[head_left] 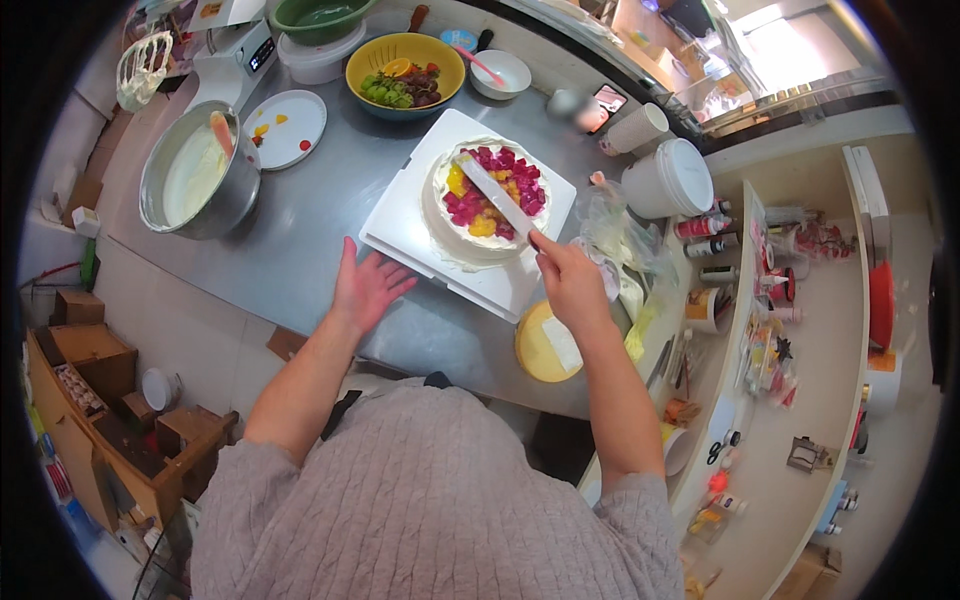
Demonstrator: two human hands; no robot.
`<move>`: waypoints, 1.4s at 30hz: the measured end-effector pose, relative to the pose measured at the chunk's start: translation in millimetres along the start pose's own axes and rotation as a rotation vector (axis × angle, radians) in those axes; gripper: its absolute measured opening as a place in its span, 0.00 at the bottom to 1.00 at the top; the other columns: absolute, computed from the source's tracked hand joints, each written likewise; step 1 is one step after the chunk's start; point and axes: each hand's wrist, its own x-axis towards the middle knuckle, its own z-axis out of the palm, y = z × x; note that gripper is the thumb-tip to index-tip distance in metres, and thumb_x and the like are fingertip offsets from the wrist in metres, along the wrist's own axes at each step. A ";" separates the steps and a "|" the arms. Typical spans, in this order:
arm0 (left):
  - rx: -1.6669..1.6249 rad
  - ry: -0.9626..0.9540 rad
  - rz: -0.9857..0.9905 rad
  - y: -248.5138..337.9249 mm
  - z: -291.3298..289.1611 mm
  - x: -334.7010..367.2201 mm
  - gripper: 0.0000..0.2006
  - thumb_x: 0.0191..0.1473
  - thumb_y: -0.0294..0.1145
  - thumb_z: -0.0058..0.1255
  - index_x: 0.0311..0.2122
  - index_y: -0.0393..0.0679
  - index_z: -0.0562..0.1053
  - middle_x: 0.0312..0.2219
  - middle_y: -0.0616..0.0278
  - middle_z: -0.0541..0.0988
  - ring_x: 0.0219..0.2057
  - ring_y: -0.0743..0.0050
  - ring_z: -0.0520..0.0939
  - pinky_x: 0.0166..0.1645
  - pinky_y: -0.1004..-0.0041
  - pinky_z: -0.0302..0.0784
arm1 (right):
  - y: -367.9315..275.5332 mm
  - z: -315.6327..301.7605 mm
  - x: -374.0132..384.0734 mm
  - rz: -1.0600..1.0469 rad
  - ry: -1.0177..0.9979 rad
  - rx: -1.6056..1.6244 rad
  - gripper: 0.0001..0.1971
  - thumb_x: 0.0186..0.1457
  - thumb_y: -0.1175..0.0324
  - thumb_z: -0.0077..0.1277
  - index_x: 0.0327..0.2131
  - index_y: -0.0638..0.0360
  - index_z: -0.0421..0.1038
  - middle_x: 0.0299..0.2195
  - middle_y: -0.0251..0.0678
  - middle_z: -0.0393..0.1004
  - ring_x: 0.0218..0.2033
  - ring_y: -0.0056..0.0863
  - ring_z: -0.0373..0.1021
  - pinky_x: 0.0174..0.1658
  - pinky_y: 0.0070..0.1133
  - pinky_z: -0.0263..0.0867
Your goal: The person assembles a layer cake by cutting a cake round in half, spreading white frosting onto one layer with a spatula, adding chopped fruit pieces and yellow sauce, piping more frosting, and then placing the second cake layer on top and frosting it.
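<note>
A round cake (462,238) with white cream sides stands on a square white board (397,222). Pink-red and yellow fruit pieces (490,224) cover its top inside a cream rim. My right hand (574,278) is closed round the handle of a spatula (500,200), whose cream-smeared blade lies slantwise over the fruit. Palm up with fingers spread, my left hand (368,288) is beside the board's near left edge and holds nothing. Close to my right wrist is a yellow cake layer (545,348) with a white piece on it.
A metal bowl of cream (240,185) stands at left, beside a white plate (300,112) with fruit bits. Behind are a yellow fruit bowl (455,62) and a small white bowl (512,72). Plastic bags (625,235) and a white tub (690,165) crowd the right, near shelves (800,330).
</note>
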 end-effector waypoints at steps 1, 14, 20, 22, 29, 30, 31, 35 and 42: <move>-0.002 0.001 -0.001 0.3 -1.0 -0.3 0.48 0.55 0.74 0.24 0.66 0.38 0.49 0.62 0.40 0.57 0.62 0.48 0.60 0.63 0.56 0.58 | 0.3 -0.9 -3.1 -0.018 -0.028 -0.013 0.15 0.59 0.64 0.48 0.50 0.41 0.73 0.28 0.41 0.69 0.30 0.42 0.70 0.33 0.35 0.66; 0.016 0.016 -0.002 15.2 -5.5 13.8 0.48 0.56 0.73 0.22 0.65 0.36 0.51 0.61 0.47 0.60 0.61 0.57 0.63 0.64 0.60 0.56 | 61.3 -56.0 -92.2 0.207 0.064 0.393 0.18 0.60 0.67 0.51 0.53 0.53 0.70 0.30 0.32 0.72 0.26 0.23 0.69 0.29 0.23 0.67; -0.019 0.034 0.007 11.4 7.0 7.8 0.48 0.57 0.72 0.23 0.65 0.35 0.49 0.62 0.45 0.58 0.63 0.52 0.59 0.65 0.58 0.55 | 43.2 -13.8 -107.4 0.669 -0.001 1.652 0.16 0.64 0.67 0.44 0.55 0.45 0.65 0.32 0.41 0.73 0.23 0.28 0.68 0.24 0.23 0.66; -0.032 0.062 -0.005 8.0 9.1 6.5 0.46 0.58 0.71 0.25 0.66 0.38 0.49 0.62 0.46 0.59 0.62 0.52 0.61 0.64 0.57 0.58 | 45.9 -8.8 -115.9 0.649 0.023 1.661 0.17 0.64 0.67 0.44 0.56 0.46 0.64 0.32 0.40 0.73 0.23 0.27 0.68 0.24 0.22 0.66; -0.038 0.097 -0.080 -10.0 8.2 -8.3 0.33 0.61 0.58 0.30 0.63 0.43 0.55 0.59 0.47 0.63 0.61 0.48 0.64 0.64 0.52 0.58 | 95.1 40.1 -240.9 0.648 0.241 0.740 0.20 0.62 0.71 0.45 0.58 0.56 0.65 0.37 0.35 0.74 0.32 0.24 0.71 0.36 0.20 0.68; -0.031 0.085 -0.106 -13.9 7.2 -5.7 0.31 0.61 0.54 0.31 0.61 0.42 0.57 0.58 0.47 0.64 0.60 0.47 0.64 0.64 0.51 0.59 | 103.5 60.7 -265.4 0.584 0.289 0.554 0.20 0.61 0.72 0.45 0.57 0.57 0.66 0.39 0.35 0.75 0.35 0.25 0.72 0.39 0.21 0.68; -0.024 0.077 -0.124 -15.9 4.1 -4.9 0.28 0.60 0.51 0.32 0.60 0.42 0.59 0.58 0.47 0.65 0.60 0.47 0.65 0.64 0.51 0.59 | 110.1 75.7 -280.5 0.513 0.326 0.373 0.19 0.61 0.73 0.45 0.56 0.59 0.67 0.40 0.35 0.75 0.37 0.26 0.72 0.42 0.22 0.68; 0.062 -0.080 -0.205 -29.3 -5.7 4.4 0.21 0.57 0.39 0.37 0.54 0.42 0.65 0.55 0.48 0.67 0.58 0.45 0.67 0.63 0.51 0.61 | 117.4 129.7 -300.9 0.633 0.147 0.159 0.21 0.57 0.72 0.50 0.55 0.44 0.69 0.34 0.37 0.71 0.36 0.39 0.71 0.40 0.30 0.69; 0.185 -0.057 -0.304 -45.3 5.7 10.8 0.17 0.54 0.30 0.40 0.49 0.42 0.68 0.55 0.48 0.68 0.58 0.45 0.67 0.62 0.52 0.64 | 94.9 109.5 -380.3 0.724 -0.075 -0.082 0.21 0.57 0.72 0.50 0.54 0.40 0.70 0.33 0.36 0.71 0.33 0.38 0.70 0.37 0.31 0.68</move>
